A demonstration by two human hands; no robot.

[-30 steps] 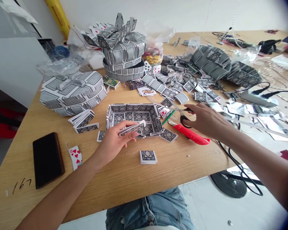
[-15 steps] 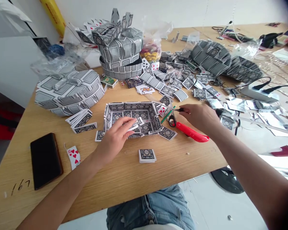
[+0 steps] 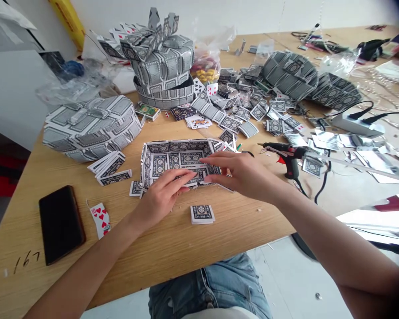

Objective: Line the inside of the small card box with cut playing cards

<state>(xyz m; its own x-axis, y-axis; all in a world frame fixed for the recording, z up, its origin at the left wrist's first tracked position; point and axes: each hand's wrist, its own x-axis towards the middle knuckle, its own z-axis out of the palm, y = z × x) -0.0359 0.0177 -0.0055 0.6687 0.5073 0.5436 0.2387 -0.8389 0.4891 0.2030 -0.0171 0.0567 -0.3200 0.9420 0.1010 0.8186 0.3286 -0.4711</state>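
Note:
An open box made of patterned playing cards [image 3: 159, 164] lies on the wooden table. My left hand [image 3: 162, 190] is over its front wall, fingers bent and pressed together; what they hold, if anything, is hidden. Over the box's right end is my right hand [image 3: 236, 170], thumb and fingers apart, with nothing visible in it. A small card stack [image 3: 202, 213] rests in front of the box. To the right of my right hand, a black glue gun [image 3: 286, 153] stands on the table.
A woven card basket [image 3: 93, 126] and a black phone [image 3: 61, 225] are on the left. Stacked card baskets [image 3: 166, 66] stand behind. Loose cards [image 3: 231, 124] spread across the back right, beside a power strip [image 3: 357, 124] with cables.
My right hand has moved left from the scissors to the box and opened. The small card piece in my left hand is no longer visible. The glue gun has come into view.

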